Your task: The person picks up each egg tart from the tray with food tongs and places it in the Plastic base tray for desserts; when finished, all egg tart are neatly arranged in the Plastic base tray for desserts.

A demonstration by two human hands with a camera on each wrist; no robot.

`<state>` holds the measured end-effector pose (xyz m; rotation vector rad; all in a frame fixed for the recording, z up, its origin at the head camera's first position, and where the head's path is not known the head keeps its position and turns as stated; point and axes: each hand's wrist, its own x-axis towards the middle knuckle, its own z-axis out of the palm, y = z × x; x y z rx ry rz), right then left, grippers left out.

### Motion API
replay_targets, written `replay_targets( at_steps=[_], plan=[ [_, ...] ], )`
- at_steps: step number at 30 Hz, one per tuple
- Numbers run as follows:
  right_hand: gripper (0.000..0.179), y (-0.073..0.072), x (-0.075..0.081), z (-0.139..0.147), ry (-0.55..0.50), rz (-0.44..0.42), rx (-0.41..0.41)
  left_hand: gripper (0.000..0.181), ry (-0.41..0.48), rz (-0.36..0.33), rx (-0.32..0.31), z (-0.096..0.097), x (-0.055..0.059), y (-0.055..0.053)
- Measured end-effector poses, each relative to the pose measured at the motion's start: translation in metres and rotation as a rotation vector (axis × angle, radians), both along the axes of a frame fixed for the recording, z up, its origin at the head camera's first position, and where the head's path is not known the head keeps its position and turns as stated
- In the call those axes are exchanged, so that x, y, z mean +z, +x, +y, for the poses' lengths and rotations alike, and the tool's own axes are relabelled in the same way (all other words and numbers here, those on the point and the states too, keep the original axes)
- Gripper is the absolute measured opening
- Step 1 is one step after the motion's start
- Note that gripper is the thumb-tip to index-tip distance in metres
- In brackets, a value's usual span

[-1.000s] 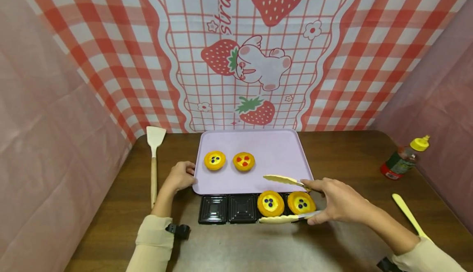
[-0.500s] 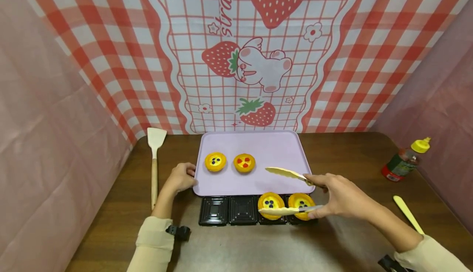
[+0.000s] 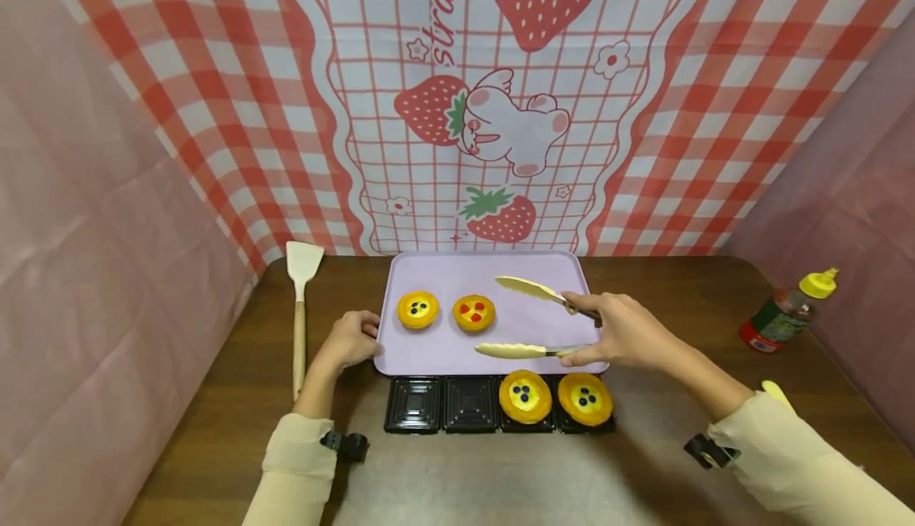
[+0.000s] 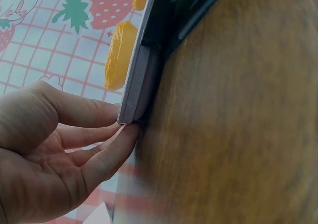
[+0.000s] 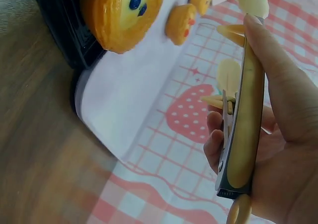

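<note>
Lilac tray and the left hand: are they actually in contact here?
Touching. The left wrist view shows it plainly: the left hand pinches the edge of the lilac tray, with no gap between them.

Tongs point(image 3: 530, 288) partly hidden by right hand point(image 3: 629, 329), bottle label point(image 3: 779, 321) illegible

Left hand point(image 3: 352, 341) pinching, thumb opposing fingers; right hand point(image 3: 623, 329) curled in grip; both forearms point(image 3: 317, 396) extended forward.
</note>
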<state>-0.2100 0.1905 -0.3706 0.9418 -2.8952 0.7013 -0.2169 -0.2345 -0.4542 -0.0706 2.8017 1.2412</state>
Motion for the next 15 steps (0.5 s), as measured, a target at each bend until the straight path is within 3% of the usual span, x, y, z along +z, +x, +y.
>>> replay_targets(
  at_steps=[8, 15],
  plan=[
    [0.096, -0.026, -0.02, -0.024, 0.045, -0.027, -0.013, 0.046, -0.004, 0.006, 0.0, -0.002, 0.002, 0.0],
    [0.092, -0.04, -0.031, -0.037, 0.083, -0.056, -0.017, 0.045, 0.006, 0.009, -0.003, -0.001, 0.001, 0.0]
  ],
)
